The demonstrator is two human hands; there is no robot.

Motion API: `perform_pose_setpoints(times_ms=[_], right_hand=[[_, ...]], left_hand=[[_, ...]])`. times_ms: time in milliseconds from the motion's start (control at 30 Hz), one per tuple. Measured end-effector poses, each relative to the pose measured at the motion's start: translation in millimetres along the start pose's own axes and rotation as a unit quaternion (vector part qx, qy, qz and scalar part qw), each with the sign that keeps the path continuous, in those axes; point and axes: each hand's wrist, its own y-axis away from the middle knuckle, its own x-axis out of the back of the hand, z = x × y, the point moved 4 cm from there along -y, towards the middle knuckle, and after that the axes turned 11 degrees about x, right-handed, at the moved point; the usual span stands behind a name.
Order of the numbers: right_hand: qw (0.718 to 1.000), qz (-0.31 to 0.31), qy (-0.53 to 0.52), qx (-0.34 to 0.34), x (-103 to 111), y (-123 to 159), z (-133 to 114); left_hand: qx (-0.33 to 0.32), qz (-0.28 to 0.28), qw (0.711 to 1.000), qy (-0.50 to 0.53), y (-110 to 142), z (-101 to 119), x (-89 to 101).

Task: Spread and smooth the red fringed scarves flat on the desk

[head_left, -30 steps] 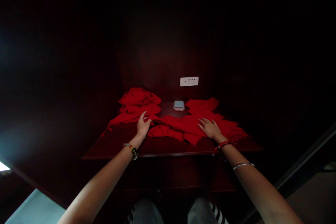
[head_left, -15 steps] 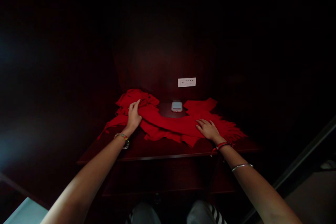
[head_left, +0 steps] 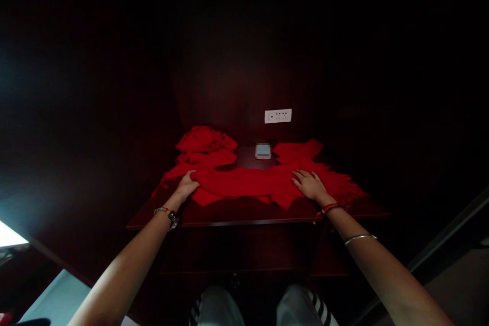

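A long red fringed scarf (head_left: pixel 244 182) lies across the dark wooden desk, its fringe spread at the right. At the scarf's left part, my left hand (head_left: pixel 188 185) grips the cloth between thumb and fingers. My right hand (head_left: pixel 310 184) rests flat on the right part, fingers stretched out over the fabric. Behind my left hand is a bunched heap of the red cloth (head_left: pixel 206 141). Another layer of red cloth (head_left: pixel 300 150) sticks out behind my right hand.
A small pale square device (head_left: pixel 263 151) lies at the back of the desk (head_left: pixel 237 215). A white power socket (head_left: pixel 278 115) is on the dark wall above it. My knees (head_left: pixel 219 308) are below the desk's front edge. Dark panels stand on both sides.
My left hand has moved down and left, drawing the scarf's left part nearer the front edge and flatter, away from the heap. My right hand stays on the cloth. The view has shifted slightly.
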Motion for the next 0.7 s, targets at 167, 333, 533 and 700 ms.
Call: perform_pose_setpoints(times_ms=[167, 333, 533, 700], right_hand=[[1.000, 0.015, 0.012, 0.008, -0.5, 0.4, 0.1], [1.000, 0.016, 0.009, 0.019, -0.2, 1.2, -1.6], [1.000, 0.015, 0.005, 0.011, -0.6, 1.4, 0.7], [1.000, 0.006, 0.003, 0.008, -0.1, 0.6, 1.3]], left_hand=[[-0.086, 0.102, 0.979, -0.153, -6.8, 29.5, 47.5], [-0.149, 0.200, 0.909, -0.335, 7.6, 27.5, 112.6], [0.124, 0.082, 0.977, -0.153, 10.2, -29.7, 84.2], [0.063, 0.045, 0.985, -0.155, 5.7, -35.9, 66.3]])
